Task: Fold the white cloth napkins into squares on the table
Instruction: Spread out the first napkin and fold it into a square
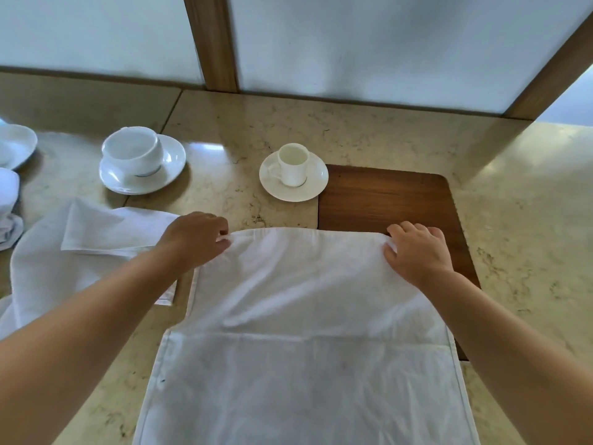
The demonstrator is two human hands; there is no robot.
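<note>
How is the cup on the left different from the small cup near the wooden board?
The left cup is wide, low and bowl-shaped; the small cup is narrow and tall. The small cup shows a handle on its left side; none shows on the left cup. The left cup's saucer lies wholly on the stone table; the small cup's saucer reaches the wooden board. Both are white, upright, each on a white saucer.
</note>
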